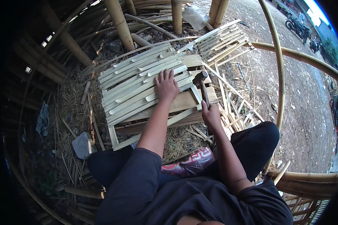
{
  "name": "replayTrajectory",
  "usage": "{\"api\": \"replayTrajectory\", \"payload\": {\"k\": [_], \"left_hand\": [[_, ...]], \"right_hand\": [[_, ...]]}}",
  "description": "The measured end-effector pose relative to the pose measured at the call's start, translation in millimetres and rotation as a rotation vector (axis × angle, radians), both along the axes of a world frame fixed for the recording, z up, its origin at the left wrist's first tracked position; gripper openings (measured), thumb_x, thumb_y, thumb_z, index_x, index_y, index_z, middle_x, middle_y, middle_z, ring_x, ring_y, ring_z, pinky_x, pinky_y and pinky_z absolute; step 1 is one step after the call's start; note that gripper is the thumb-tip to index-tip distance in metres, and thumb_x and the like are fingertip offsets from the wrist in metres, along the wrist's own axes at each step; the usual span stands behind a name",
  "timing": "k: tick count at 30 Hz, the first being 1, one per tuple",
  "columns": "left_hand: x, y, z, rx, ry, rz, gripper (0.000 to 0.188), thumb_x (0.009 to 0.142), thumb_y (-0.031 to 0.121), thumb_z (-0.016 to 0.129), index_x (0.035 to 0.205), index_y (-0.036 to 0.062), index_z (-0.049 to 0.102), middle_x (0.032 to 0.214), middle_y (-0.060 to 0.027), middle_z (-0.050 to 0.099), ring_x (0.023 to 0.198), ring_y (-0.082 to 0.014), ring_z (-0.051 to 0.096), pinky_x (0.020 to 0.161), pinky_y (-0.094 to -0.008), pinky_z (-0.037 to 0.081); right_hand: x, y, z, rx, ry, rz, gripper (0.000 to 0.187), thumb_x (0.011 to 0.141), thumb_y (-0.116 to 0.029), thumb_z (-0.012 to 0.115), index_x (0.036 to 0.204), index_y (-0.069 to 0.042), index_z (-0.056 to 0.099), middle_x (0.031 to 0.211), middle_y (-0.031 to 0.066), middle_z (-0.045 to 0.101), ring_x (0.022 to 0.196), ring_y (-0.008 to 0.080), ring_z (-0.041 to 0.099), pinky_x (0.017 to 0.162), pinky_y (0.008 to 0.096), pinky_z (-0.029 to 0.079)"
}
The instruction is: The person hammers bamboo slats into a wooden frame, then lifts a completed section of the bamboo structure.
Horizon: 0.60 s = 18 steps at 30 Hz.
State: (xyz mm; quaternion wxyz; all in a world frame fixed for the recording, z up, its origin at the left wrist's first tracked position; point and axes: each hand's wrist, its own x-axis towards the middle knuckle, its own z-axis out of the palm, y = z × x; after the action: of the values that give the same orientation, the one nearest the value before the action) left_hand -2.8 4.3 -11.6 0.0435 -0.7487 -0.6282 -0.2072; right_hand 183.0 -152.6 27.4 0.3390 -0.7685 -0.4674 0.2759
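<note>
From up here the biggest thing I see is the ring of thick brown bamboo poles (118, 22) standing around the work spot, with a long bent bamboo rail (300, 58) curving off on the right over bare dirt. On the ground, among dry straw and offcuts, lies the panel of pale split-bamboo slats (139, 80) laid side by side across flat wooden boards (180, 103); the slats run with their long axis from lower left up to upper right. A second, smaller panel of pale slats (225, 39) lies beyond it, near a clear plastic bottle (197, 17). A grey stone (83, 145) sits in the straw off to the left.

My left hand (166, 85) lies flat, fingers spread, pressing down on the slats near the right end of the panel; it has hold of nothing, only bears on the surface. My right hand (211, 114) is closed in a full grip around the lower end of the dark-handled hammer (201, 84). The handle runs almost straight away from me, and the dark metal head sits just beside the left hand's fingers, over the right edge of the slats where they cross the board. So the slats lie up and left of the right hand, the hammer head is already near them, and the left hand is the nearer of the two to the panel
</note>
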Motion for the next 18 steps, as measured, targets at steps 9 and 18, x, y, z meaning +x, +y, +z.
{"api": "replayTrajectory", "payload": {"k": [9, 18], "left_hand": [[-0.4, -1.2, 4.3, 0.040, 0.065, 0.010, 0.054, 0.102, 0.029, 0.046, 0.155, 0.0159, 0.045, 0.158, -0.0120, 0.045, 0.148, -0.0318, 0.039, 0.121, -0.0534, 0.025], [0.9, -2.2, 6.3, 0.034, 0.090, 0.014, 0.054, 0.103, 0.029, 0.044, 0.155, 0.0161, 0.045, 0.158, -0.0115, 0.045, 0.148, -0.0305, 0.039, 0.121, -0.0513, 0.025]], "right_hand": [[-8.1, -0.4, 10.7, -0.055, -0.018, 0.019, 0.054, 0.102, -0.043, 0.058, 0.089, 0.009, 0.068, 0.080, 0.0327, 0.067, 0.082, 0.0487, 0.069, 0.075, 0.0530, 0.052], [-21.5, -24.6, 32.9, 0.153, 0.049, -0.074, 0.047, 0.107, -0.034, 0.054, 0.083, 0.005, 0.059, 0.069, 0.0271, 0.062, 0.067, 0.0469, 0.063, 0.063, 0.0529, 0.045]]}}
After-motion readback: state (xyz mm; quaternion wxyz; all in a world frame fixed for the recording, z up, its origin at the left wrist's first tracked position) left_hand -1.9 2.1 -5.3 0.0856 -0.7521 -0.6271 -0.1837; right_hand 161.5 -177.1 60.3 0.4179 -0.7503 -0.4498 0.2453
